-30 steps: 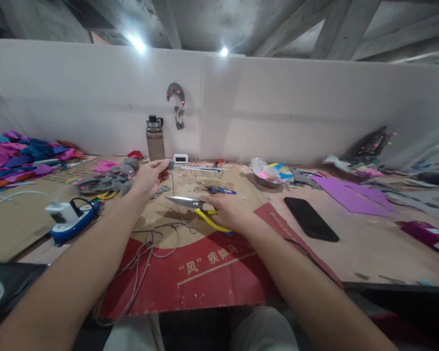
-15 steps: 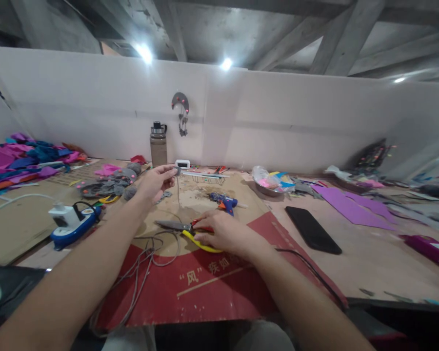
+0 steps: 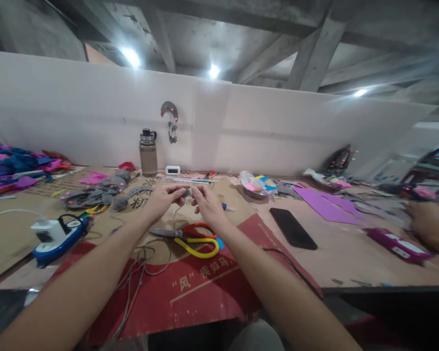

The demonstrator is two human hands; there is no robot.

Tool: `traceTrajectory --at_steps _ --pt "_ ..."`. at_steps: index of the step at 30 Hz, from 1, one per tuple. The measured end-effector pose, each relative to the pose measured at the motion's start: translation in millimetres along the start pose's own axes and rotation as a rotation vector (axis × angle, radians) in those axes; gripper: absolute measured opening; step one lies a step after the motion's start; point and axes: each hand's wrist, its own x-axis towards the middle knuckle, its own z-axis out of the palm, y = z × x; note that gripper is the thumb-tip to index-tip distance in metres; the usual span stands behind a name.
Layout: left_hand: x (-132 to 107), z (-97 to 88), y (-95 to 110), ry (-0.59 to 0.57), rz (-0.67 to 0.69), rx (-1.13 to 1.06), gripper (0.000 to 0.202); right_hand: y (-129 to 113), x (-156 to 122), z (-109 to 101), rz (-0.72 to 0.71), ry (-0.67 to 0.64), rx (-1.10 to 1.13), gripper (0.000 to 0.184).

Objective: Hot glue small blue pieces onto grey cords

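Observation:
My left hand [image 3: 163,200] is closed in a pinch on a small grey felt piece [image 3: 187,193] above the cardboard. A thin grey cord [image 3: 175,214] hangs down below it. From the other side, the closed fingertips of my right hand [image 3: 209,205] meet the same piece. Scissors [image 3: 178,234] with red and yellow handles lie open on the cardboard sheet [image 3: 205,312], below my hands. Loose loops of grey cord [image 3: 141,263] spread left of the scissors. Behind my right hand and forearm a blue glue gun [image 3: 224,206] is mostly hidden.
Grey felt scraps and balls [image 3: 120,202] lie left, near a blue power strip [image 3: 60,243]. A bottle [image 3: 148,153] stands by the partition, where a grey moon ornament [image 3: 170,109] hangs. To the right are a bowl [image 3: 256,194], a phone [image 3: 292,228] and another person's hand [image 3: 429,219].
My right hand has let go of the scissors and moved up to the felt piece. My left hand has come slightly right and lower. The view has turned right, showing another person's hand.

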Motion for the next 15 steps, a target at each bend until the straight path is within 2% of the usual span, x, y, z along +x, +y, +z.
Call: traceTrajectory --at_steps 2,4,8,10,12,15 --pt "-1.8 2.0 0.1 -0.017 -0.006 -0.022 0.035 1.1 6.8 5.7 0.013 -0.01 0.024 0.027" --pt "-3.0 1.5 0.4 0.02 -0.025 -0.105 0.036 3.1 12.1 8.4 0.03 0.012 0.073 0.026" --pt "-2.1 -7.0 -1.2 0.206 -0.035 -0.147 0.031 9.1 20.1 8.0 0.081 0.08 0.188 0.025" --pt "-1.0 -12.2 -1.7 0.285 -0.021 -0.118 0.031 12.5 22.4 8.9 0.116 0.081 0.164 0.025" --pt "-0.3 -15.9 -0.7 0.329 -0.002 -0.091 0.032 16.2 22.4 12.6 0.165 0.039 0.037 0.024" --pt "-0.2 -19.0 2.9 0.362 0.043 -0.044 0.033 23.1 18.9 23.0 0.138 -0.11 -0.37 0.024"
